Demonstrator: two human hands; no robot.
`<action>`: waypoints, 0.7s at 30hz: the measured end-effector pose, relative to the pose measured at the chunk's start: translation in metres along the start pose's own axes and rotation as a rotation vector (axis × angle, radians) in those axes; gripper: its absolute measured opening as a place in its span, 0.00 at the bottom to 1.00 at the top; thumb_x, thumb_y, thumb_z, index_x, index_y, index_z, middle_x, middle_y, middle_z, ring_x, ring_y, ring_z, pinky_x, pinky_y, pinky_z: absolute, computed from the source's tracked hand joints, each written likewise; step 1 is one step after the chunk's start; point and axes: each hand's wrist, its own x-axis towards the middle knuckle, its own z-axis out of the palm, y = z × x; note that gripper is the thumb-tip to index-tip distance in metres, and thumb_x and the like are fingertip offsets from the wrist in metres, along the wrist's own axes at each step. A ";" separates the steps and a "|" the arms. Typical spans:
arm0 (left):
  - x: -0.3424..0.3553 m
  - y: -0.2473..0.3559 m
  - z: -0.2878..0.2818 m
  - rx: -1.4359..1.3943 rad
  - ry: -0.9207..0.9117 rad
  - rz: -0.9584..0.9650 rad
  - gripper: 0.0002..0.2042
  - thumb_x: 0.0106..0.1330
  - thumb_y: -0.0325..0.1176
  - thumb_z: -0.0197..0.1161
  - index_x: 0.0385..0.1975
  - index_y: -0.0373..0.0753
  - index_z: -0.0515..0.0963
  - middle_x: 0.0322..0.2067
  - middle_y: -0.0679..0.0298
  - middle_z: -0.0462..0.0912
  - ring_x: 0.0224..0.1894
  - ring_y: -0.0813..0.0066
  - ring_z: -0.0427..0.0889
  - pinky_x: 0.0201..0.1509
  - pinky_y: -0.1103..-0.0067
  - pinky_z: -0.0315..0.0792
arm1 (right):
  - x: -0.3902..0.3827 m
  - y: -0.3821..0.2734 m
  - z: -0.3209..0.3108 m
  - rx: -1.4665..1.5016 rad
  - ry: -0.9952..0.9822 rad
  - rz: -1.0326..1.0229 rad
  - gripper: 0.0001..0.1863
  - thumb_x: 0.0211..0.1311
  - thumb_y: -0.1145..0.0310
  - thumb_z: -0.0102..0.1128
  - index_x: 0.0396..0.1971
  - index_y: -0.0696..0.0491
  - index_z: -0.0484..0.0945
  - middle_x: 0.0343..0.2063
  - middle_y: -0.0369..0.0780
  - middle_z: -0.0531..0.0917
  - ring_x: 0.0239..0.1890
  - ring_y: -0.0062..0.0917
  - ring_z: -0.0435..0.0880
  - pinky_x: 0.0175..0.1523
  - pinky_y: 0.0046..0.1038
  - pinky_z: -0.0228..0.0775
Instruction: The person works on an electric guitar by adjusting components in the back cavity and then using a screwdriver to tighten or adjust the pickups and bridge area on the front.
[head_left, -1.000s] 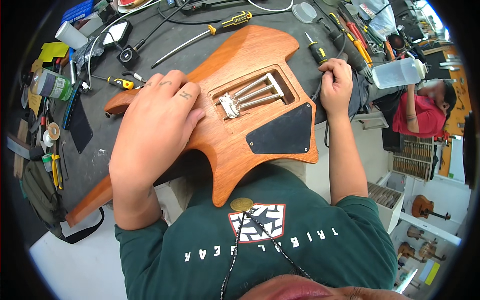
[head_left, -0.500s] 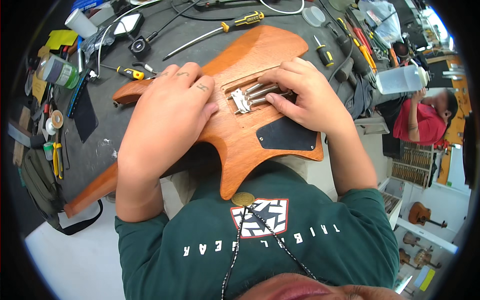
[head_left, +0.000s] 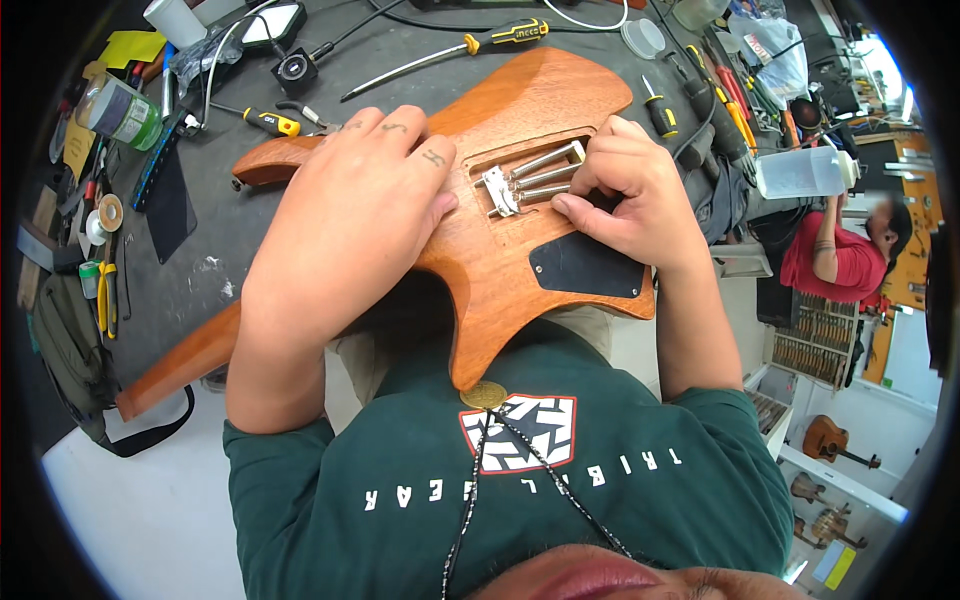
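Gray is the table (head_left: 225, 215), with a brown guitar (head_left: 540, 85) back up at its edge. The left hand (head_left: 370, 190) rests bent on it; the right hand (head_left: 630, 190) curls narrow. I cannot tell if they grip. Near the right hand are a black plate (head_left: 585, 265) and springs (head_left: 545, 178).

We count: left hand (head_left: 365, 185), one | right hand (head_left: 638, 190), one | wooden guitar (head_left: 535, 105), one | metal springs (head_left: 545, 178) we can make out, three | metal claw (head_left: 500, 190), one | black cover plate (head_left: 588, 264), one | screwdrivers with yellow-and-black handles (head_left: 515, 35), three | translucent squeeze bottle (head_left: 800, 174), one | round medallion (head_left: 484, 395), one | co-worker in red (head_left: 835, 255), one
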 end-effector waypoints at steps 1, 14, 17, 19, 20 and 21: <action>-0.001 0.000 0.001 0.000 0.008 0.001 0.12 0.71 0.34 0.75 0.47 0.34 0.84 0.46 0.54 0.84 0.52 0.51 0.84 0.60 0.60 0.81 | 0.000 0.000 -0.001 -0.001 -0.001 -0.001 0.11 0.56 0.68 0.85 0.27 0.51 0.86 0.25 0.35 0.82 0.35 0.36 0.79 0.50 0.39 0.70; 0.002 -0.002 0.000 -0.031 -0.038 -0.026 0.13 0.72 0.33 0.74 0.50 0.33 0.84 0.48 0.54 0.83 0.55 0.47 0.82 0.62 0.58 0.78 | 0.004 -0.005 0.005 -0.056 0.024 0.057 0.08 0.62 0.67 0.81 0.37 0.51 0.89 0.33 0.38 0.84 0.43 0.39 0.81 0.54 0.41 0.72; 0.000 -0.002 -0.001 -0.031 -0.037 -0.029 0.13 0.72 0.33 0.73 0.50 0.33 0.84 0.48 0.54 0.83 0.55 0.47 0.82 0.62 0.58 0.78 | -0.002 0.000 0.003 -0.057 0.021 0.021 0.09 0.60 0.67 0.83 0.33 0.51 0.88 0.31 0.38 0.83 0.41 0.38 0.81 0.53 0.40 0.72; 0.000 -0.002 0.001 -0.015 -0.012 -0.006 0.13 0.72 0.33 0.74 0.48 0.33 0.84 0.47 0.53 0.84 0.54 0.48 0.83 0.61 0.58 0.79 | -0.003 0.000 0.002 -0.061 0.016 -0.006 0.10 0.59 0.67 0.83 0.31 0.52 0.87 0.30 0.37 0.83 0.39 0.38 0.80 0.52 0.40 0.72; 0.000 -0.002 0.001 0.001 0.014 0.020 0.13 0.71 0.34 0.75 0.47 0.33 0.85 0.46 0.53 0.84 0.53 0.49 0.85 0.60 0.59 0.81 | -0.003 -0.001 0.002 -0.054 0.017 -0.003 0.12 0.59 0.67 0.84 0.29 0.52 0.85 0.28 0.37 0.83 0.39 0.38 0.80 0.52 0.40 0.72; 0.000 -0.002 0.001 0.002 0.013 0.019 0.13 0.71 0.34 0.75 0.47 0.33 0.85 0.46 0.53 0.84 0.53 0.49 0.85 0.60 0.59 0.81 | -0.002 -0.002 0.002 -0.045 0.021 0.001 0.13 0.58 0.67 0.84 0.27 0.52 0.83 0.27 0.37 0.82 0.38 0.38 0.79 0.51 0.40 0.72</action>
